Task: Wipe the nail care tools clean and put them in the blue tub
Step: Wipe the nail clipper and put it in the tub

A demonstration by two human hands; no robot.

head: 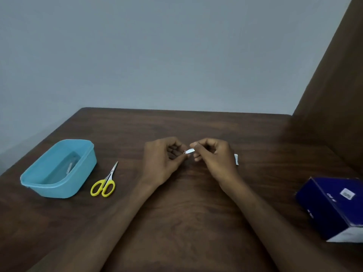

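Figure: wiping a small tool above the table [186, 222]. My left hand [164, 160] and right hand [213, 158] meet fingertip to fingertip. The fingers of both are curled in. Between them sits a small white piece [190, 151], which I take for a wipe or pad; the right thumb and forefinger pinch it. A tiny metallic tip [184, 152] shows at its left end, just at my left fingertips, which appear to pinch it, though it is too small to name with certainty. A second white scrap [236, 159] peeks out from behind my right hand.

The blue tub [59, 169] stands well to the left of my left hand, with something pale and slender already lying inside. The yellow-handled scissors [105, 183] lie between tub and left hand, just beside the tub, blades pointing away from me. A dark blue box [334, 207] stands far to the right of my right hand.

To wipe well, I judge it best to hold the tool steady in the left fingers and draw the pad along its length with the right, turning the tool between passes. Light pressure only: so small a piece could slip and drop. The scissors appear not yet wiped.
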